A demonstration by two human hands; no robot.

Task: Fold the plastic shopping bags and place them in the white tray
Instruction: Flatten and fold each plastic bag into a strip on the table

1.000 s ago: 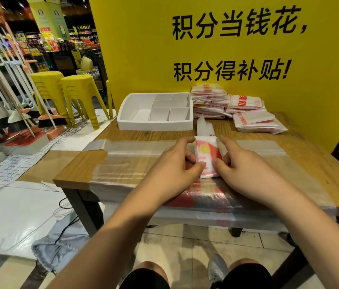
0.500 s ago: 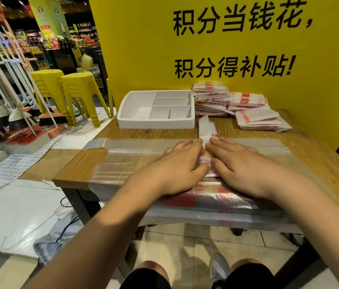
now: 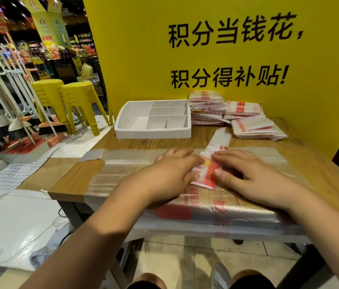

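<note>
My left hand [image 3: 175, 171] and right hand [image 3: 247, 176] had parted slightly, both flat, pressing one folded bag [image 3: 206, 176]; one white tray [image 3: 154, 133], three bag piles [image 3: 208, 107] stood behind.

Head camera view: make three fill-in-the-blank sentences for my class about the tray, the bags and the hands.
1. The white tray is ___.
2. The stacks of folded bags lie to the tray's ___.
3. The bag being folded lies ___ the left hand and right hand, touched by both.
Missing words: empty; right; between.
</note>
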